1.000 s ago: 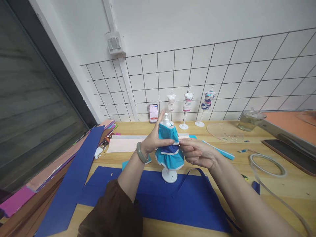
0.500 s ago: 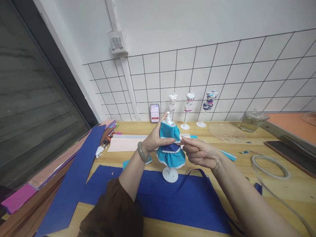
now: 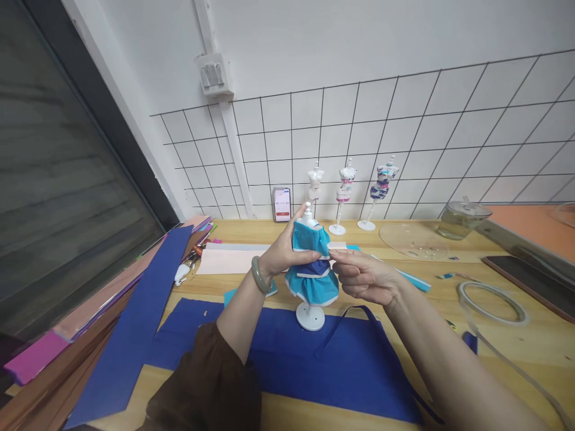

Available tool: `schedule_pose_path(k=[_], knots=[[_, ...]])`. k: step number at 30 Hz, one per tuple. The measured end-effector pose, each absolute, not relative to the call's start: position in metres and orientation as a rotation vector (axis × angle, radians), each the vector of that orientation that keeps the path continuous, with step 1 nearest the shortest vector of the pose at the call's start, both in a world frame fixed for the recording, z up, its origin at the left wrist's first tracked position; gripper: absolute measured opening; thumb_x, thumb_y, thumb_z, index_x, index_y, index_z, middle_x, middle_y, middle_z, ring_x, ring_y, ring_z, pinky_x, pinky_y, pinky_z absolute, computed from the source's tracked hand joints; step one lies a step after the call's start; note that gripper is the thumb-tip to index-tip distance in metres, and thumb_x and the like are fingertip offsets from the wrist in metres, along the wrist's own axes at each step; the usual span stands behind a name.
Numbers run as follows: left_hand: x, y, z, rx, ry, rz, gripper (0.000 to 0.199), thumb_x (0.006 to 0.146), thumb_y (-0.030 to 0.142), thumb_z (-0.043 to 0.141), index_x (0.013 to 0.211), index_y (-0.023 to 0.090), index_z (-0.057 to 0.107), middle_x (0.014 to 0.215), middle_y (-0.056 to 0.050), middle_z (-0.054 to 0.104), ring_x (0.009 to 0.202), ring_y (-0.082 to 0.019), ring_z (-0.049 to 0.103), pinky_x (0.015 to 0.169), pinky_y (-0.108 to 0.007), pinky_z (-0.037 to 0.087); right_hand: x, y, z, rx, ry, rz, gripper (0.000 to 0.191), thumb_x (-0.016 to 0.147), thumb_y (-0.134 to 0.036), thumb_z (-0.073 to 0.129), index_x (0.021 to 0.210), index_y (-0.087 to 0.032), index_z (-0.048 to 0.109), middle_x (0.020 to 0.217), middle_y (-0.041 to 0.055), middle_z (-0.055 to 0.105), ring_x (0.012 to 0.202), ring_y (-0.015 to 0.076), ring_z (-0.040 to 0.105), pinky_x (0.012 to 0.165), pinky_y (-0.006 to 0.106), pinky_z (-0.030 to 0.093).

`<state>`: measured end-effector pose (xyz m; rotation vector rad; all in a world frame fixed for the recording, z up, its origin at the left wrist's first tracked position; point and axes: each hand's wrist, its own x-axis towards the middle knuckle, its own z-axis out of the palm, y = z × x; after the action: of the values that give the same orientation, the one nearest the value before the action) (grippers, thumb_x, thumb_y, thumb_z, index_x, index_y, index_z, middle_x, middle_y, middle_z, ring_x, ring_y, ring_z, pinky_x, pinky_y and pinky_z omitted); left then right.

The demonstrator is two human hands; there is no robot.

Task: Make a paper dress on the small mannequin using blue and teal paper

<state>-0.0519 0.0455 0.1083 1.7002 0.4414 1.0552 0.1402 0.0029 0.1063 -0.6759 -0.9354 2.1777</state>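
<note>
A small white dress form [image 3: 309, 317] stands upright on the blue paper, dressed in a turquoise paper dress [image 3: 312, 287] with white edging and a dark blue waist. My left hand [image 3: 287, 251] wraps around the form from the left, its thumb across the front at the waist. At the right side of the bodice, my right hand [image 3: 363, 272] pinches the lower edge of the turquoise ruffle between thumb and forefinger, its other fingers curled. Under the form lies a sheet of dark blue paper [image 3: 327, 383] with a narrow blue strip [image 3: 377, 326] on it.
Three more dress forms [image 3: 345, 185] stand by the wall beside a phone [image 3: 282, 205] with a timer. To the right are a glass cup [image 3: 462, 218], a clear round plate [image 3: 411, 241], a tape roll [image 3: 494, 302] and a dark tablet-like slab [image 3: 534, 284]. Folded papers [image 3: 135, 323] lie left.
Both hands keep their grip on the dressed form. The right fingertips have shifted very slightly at the ruffle edge; the whole view has moved a little.
</note>
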Motion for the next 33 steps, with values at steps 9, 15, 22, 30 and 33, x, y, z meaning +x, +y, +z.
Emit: schedule_pose_path(k=[9, 15, 22, 30, 33], knots=[[-0.051, 0.046, 0.111, 1.797, 0.433, 1.114, 0.110, 0.061, 0.029, 0.078, 0.145, 0.029, 0.007, 0.145, -0.009, 0.031, 0.125, -0.028, 0.040, 0.100, -0.036, 0.037, 0.130, -0.004, 0.113, -0.829, -1.055, 1.991, 0.035, 0.068, -0.033, 0.077, 0.061, -0.015, 0.048, 0.042, -0.0091, 0.046, 0.027, -0.0036, 0.026, 0.029, 0.009, 0.015], [-0.051, 0.044, 0.110, 1.768, 0.435, 1.107, 0.110, 0.062, 0.029, 0.078, 0.145, 0.029, 0.006, 0.141, -0.010, 0.037, 0.114, -0.025, 0.049, 0.093, -0.034, 0.041, 0.126, -0.006, 0.116, -0.891, -1.160, 1.837, 0.038, 0.071, -0.036, 0.074, 0.056, -0.014, 0.048, 0.042, -0.0073, 0.047, 0.027, -0.0033, 0.029, 0.030, 0.011, 0.015], [-0.052, 0.042, 0.111, 1.702, 0.411, 1.010, 0.112, 0.063, 0.027, 0.078, 0.145, 0.028, 0.001, 0.103, -0.005, 0.059, 0.085, -0.017, 0.058, 0.081, -0.032, 0.045, 0.124, -0.007, 0.115, -0.898, -1.221, 1.749, 0.037, 0.070, -0.041, 0.073, 0.059, -0.015, 0.048, 0.042, -0.0080, 0.046, 0.028, -0.0015, 0.029, 0.032, 0.013, 0.015], [-0.048, 0.037, 0.113, 1.694, 0.444, 1.008, 0.111, 0.065, 0.028, 0.077, 0.145, 0.026, 0.000, 0.089, -0.003, 0.061, 0.084, -0.018, 0.059, 0.088, -0.038, 0.043, 0.121, -0.008, 0.112, -0.998, -1.371, 1.525, 0.037, 0.070, -0.048, 0.069, 0.065, -0.016, 0.053, 0.045, -0.0064, 0.047, 0.030, 0.0009, 0.031, 0.032, 0.017, 0.014], [-0.048, 0.037, 0.114, 1.693, 0.450, 1.013, 0.111, 0.065, 0.030, 0.077, 0.145, 0.024, 0.001, 0.089, -0.003, 0.062, 0.086, -0.019, 0.060, 0.088, -0.039, 0.043, 0.124, -0.006, 0.111, -1.007, -1.419, 1.506, 0.036, 0.070, -0.049, 0.069, 0.066, -0.017, 0.053, 0.046, -0.0065, 0.046, 0.032, 0.0020, 0.031, 0.033, 0.018, 0.016]])
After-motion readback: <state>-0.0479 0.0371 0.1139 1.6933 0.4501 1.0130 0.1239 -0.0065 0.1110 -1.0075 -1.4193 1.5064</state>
